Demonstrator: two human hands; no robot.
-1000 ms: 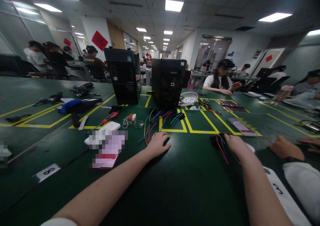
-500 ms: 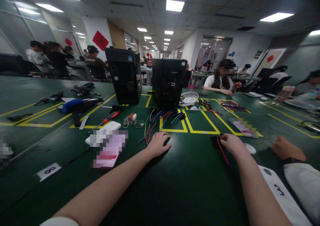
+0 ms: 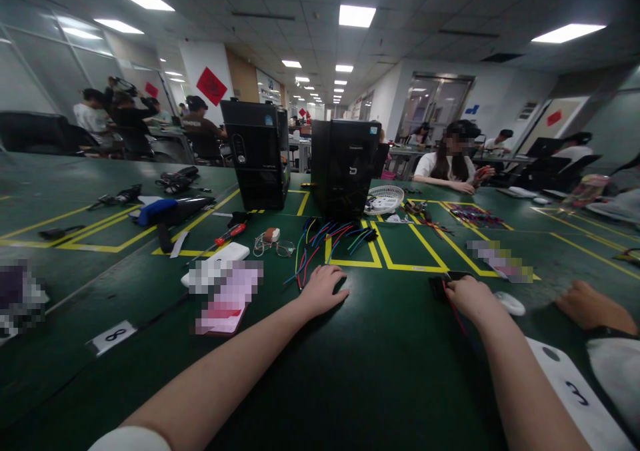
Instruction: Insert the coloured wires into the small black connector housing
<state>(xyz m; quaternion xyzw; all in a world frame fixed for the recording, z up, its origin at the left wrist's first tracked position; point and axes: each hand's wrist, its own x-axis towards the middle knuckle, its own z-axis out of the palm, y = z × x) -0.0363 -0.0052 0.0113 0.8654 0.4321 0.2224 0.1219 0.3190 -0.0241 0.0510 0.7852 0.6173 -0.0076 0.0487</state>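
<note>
Head view — my right grip (image 3: 470, 298) pinches a red wire (image 3: 456, 311), right of centre in the frame.
A dark connector (image 3: 437, 286) lies just left of my pinch. My left grip (image 3: 323, 291) rests loosely spread on the table (image 3: 380, 351), mid-frame, just beside some coloured wires (image 3: 336, 233) — above those stand two black computer cases (image 3: 347, 171).

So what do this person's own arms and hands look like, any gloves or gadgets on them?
The left hand and right hand are bare: no gloves or watch that I can see. The left arm is bare up to a white sleeve, whose edge shows at the bottom. The right arm shows no sleeve in view.
</note>
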